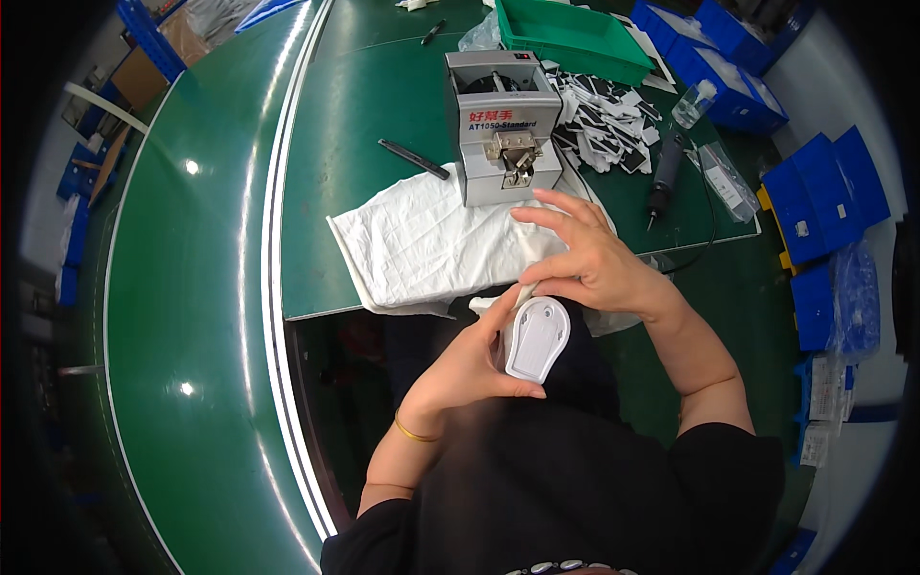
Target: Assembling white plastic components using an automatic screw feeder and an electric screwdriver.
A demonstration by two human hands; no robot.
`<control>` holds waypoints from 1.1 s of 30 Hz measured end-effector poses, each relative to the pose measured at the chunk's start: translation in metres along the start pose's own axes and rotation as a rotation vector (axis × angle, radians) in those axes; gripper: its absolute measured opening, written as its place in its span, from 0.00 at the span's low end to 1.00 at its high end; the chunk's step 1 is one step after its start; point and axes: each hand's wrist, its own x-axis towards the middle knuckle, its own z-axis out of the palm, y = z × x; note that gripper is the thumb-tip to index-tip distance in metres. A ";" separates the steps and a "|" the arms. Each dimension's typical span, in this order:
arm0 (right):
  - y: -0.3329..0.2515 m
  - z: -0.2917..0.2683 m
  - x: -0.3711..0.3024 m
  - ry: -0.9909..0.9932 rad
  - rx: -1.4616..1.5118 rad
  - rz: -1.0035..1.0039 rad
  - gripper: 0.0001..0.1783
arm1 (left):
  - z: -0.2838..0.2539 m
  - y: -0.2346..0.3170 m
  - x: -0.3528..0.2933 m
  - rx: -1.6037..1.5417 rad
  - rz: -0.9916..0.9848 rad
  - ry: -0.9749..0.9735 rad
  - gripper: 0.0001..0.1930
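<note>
A small white plastic housing (539,343), rounded at one end and with a recessed face, is held in front of my body. My left hand (470,362) is closed around its left side, with the thumb along the lower edge. At its upper end, my right hand (586,254) pinches thumb and index finger together, while the other fingers are raised and apart. A pale bit shows at that pinch, but what it is cannot be made out. Beyond the hands, a white cloth (422,240) lies over the near table edge, beneath a grey tabletop machine (503,129).
Right of the machine lies a pile of black-and-white flat pieces (609,120), with a green tray (575,43) behind it. An electric screwdriver (663,177) with a cable, a clear bottle (692,103) and a black pen (414,159) are on the table. Blue bins (829,196) stand at right.
</note>
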 end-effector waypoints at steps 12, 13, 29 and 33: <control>0.015 0.007 -0.018 0.162 0.315 0.284 0.05 | 0.005 -0.003 0.005 0.060 0.135 0.042 0.71; 0.014 0.008 -0.019 0.124 0.388 0.295 0.05 | 0.006 -0.005 0.007 0.046 0.125 0.032 0.71; 0.013 0.038 -0.028 0.305 1.161 0.313 0.10 | 0.020 -0.013 0.024 -0.236 0.074 -0.148 0.76; 0.018 0.028 -0.032 0.301 1.057 0.382 0.10 | 0.019 -0.009 0.026 -0.210 0.102 -0.136 0.76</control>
